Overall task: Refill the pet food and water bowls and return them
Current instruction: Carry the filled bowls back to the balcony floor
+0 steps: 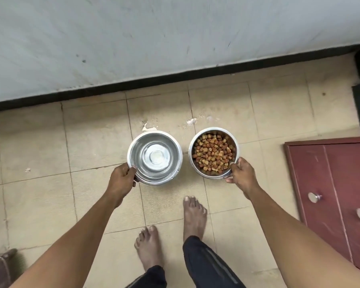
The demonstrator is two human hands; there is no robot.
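**Both bowls carried level toward the floor by the wall**

My left hand point(122, 179) grips the near rim of the water bowl point(154, 157), fingers point(131, 170) curled over the edge. My right hand point(240, 175) holds the near rim of the food bowl point(214, 152) the same way. Both bowls sit side by side over the tiled floor point(87, 142), near the black skirting point(133, 84); whether they rest on the floor yet I cannot tell. To finish well, I judge each bowl should stay level, water especially, and be set flat before I let go. The water bowl is polished steel, its water clear. The food bowl is steel too, heaped with brown and tan kibble point(212, 154).
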